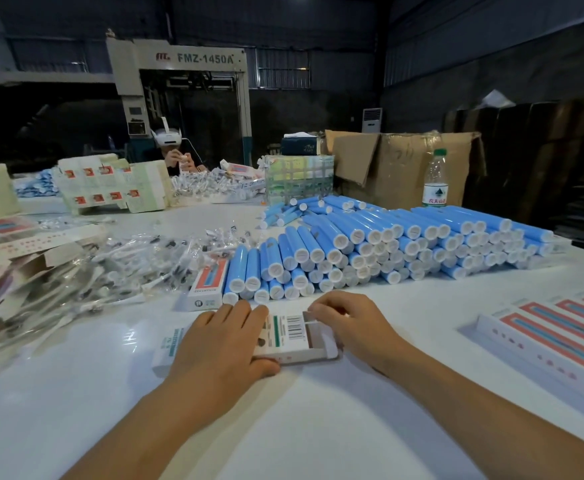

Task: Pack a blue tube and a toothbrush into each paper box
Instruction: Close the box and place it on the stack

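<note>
A white paper box (288,336) with a barcode lies flat on the white table in front of me. My left hand (221,341) presses down on its middle and left part, thumb against the near side. My right hand (349,323) is at the box's right end, fingertips pinching a flap there. What is inside the box is hidden. A big stack of blue tubes (370,244) with white caps lies just beyond. A heap of toothbrushes (117,268) in clear wrappers spreads to the left.
Another box (209,284) lies beside the tubes. Finished boxes (560,334) line the right edge. Flat box blanks (13,258) pile at far left. A water bottle (435,180) and cardboard cartons (398,164) stand behind. Another person (176,154) works across the table.
</note>
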The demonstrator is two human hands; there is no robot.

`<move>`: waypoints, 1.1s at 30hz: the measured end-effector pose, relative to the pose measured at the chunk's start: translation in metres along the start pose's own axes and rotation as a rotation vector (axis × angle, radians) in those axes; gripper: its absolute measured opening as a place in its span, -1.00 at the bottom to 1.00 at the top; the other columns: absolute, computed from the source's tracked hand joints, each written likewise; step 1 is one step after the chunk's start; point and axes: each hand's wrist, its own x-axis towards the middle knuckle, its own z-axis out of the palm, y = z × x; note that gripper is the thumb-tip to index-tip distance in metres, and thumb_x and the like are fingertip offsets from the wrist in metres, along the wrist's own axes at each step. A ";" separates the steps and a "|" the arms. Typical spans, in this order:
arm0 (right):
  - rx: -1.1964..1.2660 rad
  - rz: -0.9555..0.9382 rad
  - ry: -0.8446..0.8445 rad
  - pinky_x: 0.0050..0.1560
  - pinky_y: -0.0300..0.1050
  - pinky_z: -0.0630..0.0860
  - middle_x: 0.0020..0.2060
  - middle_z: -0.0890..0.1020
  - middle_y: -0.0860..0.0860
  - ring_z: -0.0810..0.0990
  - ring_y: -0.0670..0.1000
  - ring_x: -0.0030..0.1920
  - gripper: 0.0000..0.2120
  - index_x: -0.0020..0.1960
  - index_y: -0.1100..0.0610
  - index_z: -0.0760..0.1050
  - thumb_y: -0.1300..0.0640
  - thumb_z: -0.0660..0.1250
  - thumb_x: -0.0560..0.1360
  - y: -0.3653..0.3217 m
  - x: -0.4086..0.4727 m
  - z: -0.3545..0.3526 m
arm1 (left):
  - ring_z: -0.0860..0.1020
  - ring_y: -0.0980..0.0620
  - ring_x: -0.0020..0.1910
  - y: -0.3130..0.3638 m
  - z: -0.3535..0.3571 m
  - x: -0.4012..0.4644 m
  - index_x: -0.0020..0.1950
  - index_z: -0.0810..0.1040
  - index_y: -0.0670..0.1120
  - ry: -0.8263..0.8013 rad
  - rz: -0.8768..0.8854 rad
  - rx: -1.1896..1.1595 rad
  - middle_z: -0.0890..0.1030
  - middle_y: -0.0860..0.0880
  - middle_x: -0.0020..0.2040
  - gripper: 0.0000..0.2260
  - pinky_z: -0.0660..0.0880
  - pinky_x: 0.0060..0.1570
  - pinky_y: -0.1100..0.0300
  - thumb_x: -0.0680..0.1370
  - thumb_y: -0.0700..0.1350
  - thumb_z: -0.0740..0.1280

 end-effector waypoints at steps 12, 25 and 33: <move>-0.545 -0.081 0.270 -0.34 -0.16 0.45 -0.27 0.57 -0.01 0.54 0.03 -0.26 -0.81 -0.15 0.13 0.52 0.22 0.17 0.56 -0.061 0.077 -0.035 | 0.28 0.06 0.18 0.006 0.010 -0.002 0.41 0.11 0.06 -0.027 0.001 -0.075 0.31 0.11 0.25 -0.41 0.22 0.15 0.12 0.51 0.37 0.04; -1.416 0.144 0.005 -0.32 -0.10 0.33 -0.25 0.46 0.00 0.41 0.00 -0.32 -0.88 -0.17 0.10 0.37 0.18 0.13 0.54 -0.060 0.190 -0.011 | 0.31 0.00 0.02 0.010 0.007 0.006 0.21 0.26 0.05 -0.052 0.006 -0.079 0.39 0.04 0.14 -0.55 0.24 0.03 0.03 0.49 0.32 0.16; -1.255 0.147 0.017 -0.41 -0.16 0.31 -0.34 0.45 0.03 0.40 0.00 -0.38 -0.82 -0.28 0.14 0.38 0.19 0.26 0.49 -0.061 0.189 -0.026 | 0.26 0.05 -0.04 0.008 0.010 0.007 0.22 0.23 0.08 -0.049 0.012 -0.088 0.38 0.08 0.14 -0.54 0.25 0.03 0.07 0.48 0.35 0.15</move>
